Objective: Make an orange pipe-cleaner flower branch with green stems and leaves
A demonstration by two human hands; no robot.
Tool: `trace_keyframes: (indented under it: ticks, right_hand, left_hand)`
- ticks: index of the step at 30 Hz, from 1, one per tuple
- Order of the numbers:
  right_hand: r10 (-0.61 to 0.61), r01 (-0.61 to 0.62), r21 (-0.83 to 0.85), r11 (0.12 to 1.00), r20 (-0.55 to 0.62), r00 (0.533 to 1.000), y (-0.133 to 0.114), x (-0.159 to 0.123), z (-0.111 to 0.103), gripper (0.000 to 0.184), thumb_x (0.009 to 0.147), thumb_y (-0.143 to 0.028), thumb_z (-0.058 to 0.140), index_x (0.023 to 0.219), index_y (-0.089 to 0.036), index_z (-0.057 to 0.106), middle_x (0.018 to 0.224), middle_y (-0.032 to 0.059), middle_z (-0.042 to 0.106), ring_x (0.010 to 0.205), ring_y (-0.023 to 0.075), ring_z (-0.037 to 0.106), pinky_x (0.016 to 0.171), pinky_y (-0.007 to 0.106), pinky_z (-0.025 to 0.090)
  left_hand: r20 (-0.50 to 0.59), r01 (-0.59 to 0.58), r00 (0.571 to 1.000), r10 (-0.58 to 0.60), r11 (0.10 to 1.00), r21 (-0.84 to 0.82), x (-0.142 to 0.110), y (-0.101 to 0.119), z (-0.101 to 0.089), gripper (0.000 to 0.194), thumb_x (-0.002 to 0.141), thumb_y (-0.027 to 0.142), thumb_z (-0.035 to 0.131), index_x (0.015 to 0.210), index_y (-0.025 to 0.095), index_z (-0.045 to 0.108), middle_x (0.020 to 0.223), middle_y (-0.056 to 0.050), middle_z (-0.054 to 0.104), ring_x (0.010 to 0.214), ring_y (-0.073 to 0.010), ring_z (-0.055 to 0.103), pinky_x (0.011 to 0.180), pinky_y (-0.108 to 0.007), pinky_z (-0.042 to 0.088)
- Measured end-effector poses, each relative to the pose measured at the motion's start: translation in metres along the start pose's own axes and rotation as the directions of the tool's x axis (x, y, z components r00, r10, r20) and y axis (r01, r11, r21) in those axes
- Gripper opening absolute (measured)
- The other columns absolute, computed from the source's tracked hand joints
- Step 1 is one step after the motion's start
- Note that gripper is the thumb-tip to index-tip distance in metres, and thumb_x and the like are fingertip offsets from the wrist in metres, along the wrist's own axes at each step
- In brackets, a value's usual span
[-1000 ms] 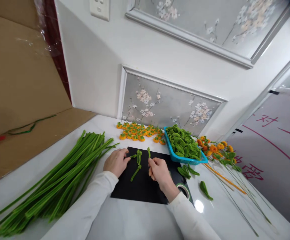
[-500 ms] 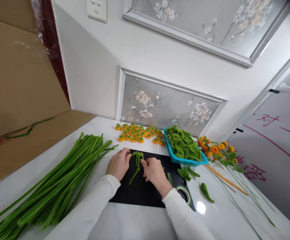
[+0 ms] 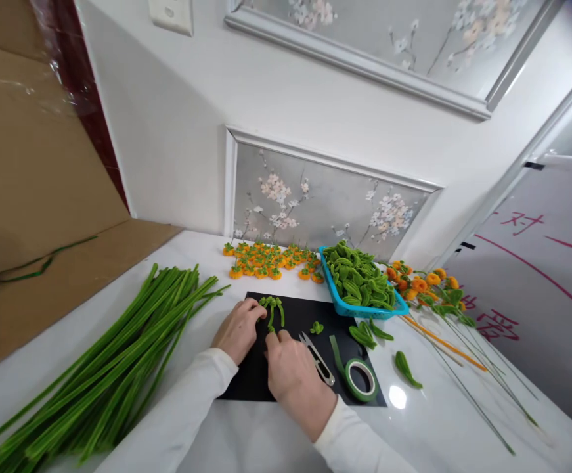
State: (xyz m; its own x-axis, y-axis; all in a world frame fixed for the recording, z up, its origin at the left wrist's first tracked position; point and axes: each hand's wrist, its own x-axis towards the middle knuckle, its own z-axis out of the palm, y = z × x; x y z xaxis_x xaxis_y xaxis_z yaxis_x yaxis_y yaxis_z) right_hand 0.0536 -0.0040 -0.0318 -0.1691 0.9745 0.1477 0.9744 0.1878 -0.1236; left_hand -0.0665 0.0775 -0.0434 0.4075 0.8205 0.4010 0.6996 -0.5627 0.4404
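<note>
On the black mat [image 3: 298, 318], short green stems [image 3: 281, 312] lie just beyond your right hand [image 3: 295, 378], lengths pointing roughly away from you; your left hand [image 3: 239, 328] borders their left side. Whether either hand's fingers are gripping cannot be told.

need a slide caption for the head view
Left hand and right hand at short green stems on a black mat, snips and tape lying nearby.

left hand [image 3: 238, 330] across the black mat's [image 3: 325, 311] left edge, fingers bent, tips turned inward, right hand [image 3: 295, 376] closer to its near edge, back upward, fingers curled, white-sleeved forearms [image 3: 182, 404] converging
</note>
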Motion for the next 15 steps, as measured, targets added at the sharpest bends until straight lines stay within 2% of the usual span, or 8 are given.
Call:
trace_keyframes:
  ticks: [3, 6, 8, 10, 15]
  right_hand:
    - [0.043, -0.043, 0.01, 0.999, -0.018, 0.999, 0.004, -0.003, -0.001, 0.028, 0.078, 0.002, 0.047, 0.099, -0.013, 0.058, 0.089, 0.0125, 0.065, 0.072, 0.0225, 0.066, 0.057, 0.028, 0.042]
    - [0.077, -0.068, 0.099, 0.993, -0.083, 0.994, 0.016, 0.0, -0.007, 0.012, 0.082, -0.01, 0.053, 0.09, -0.016, 0.058, 0.085, 0.0081, 0.066, 0.072, 0.0202, 0.065, 0.059, 0.026, 0.04]
    - [0.144, -0.12, 0.15, 0.981, -0.162, 0.976, 0.027, 0.007, -0.011, 0.007, 0.085, -0.015, 0.052, 0.089, -0.017, 0.057, 0.085, 0.0063, 0.066, 0.075, 0.0188, 0.064, 0.062, 0.025, 0.039]
    - [0.191, -0.161, 0.157, 0.974, -0.2, 0.961, 0.038, 0.017, -0.013, 0.009, 0.088, -0.015, 0.048, 0.089, -0.017, 0.057, 0.087, 0.0072, 0.066, 0.078, 0.0184, 0.064, 0.064, 0.025, 0.037]
    - [0.235, -0.208, 0.141, 0.968, -0.209, 0.949, 0.049, 0.036, -0.007, 0.007, 0.085, -0.014, 0.052, 0.085, -0.017, 0.059, 0.084, 0.007, 0.068, 0.076, 0.0188, 0.064, 0.061, 0.025, 0.035]
  left_hand:
    - [-0.003, -0.007, 1.0, 0.007, 1.0, -0.014, 0.0, 0.001, 0.0, 0.037, 0.07, -0.006, 0.04, 0.078, 0.02, 0.066, 0.087, -0.007, 0.062, 0.084, -0.0205, 0.058, 0.077, -0.032, 0.046]
    - [-0.032, -0.008, 0.999, 0.007, 0.999, -0.044, 0.0, 0.002, 0.001, 0.037, 0.07, -0.006, 0.039, 0.075, 0.02, 0.065, 0.084, -0.006, 0.062, 0.078, -0.0189, 0.059, 0.074, -0.03, 0.047]
    - [-0.079, 0.001, 0.997, -0.006, 0.998, -0.065, 0.0, 0.001, 0.001, 0.037, 0.07, -0.005, 0.037, 0.076, 0.02, 0.064, 0.083, -0.005, 0.062, 0.077, -0.0183, 0.059, 0.074, -0.029, 0.048]
    - [-0.146, 0.013, 0.989, -0.026, 0.996, -0.086, 0.001, 0.001, 0.0, 0.037, 0.071, -0.005, 0.036, 0.079, 0.02, 0.063, 0.088, -0.006, 0.061, 0.081, -0.0188, 0.06, 0.076, -0.03, 0.048]
    - [-0.302, 0.029, 0.951, -0.063, 0.993, -0.117, 0.001, 0.004, -0.004, 0.035, 0.079, -0.001, 0.032, 0.085, 0.019, 0.06, 0.104, -0.009, 0.054, 0.099, -0.0213, 0.057, 0.09, -0.034, 0.045]
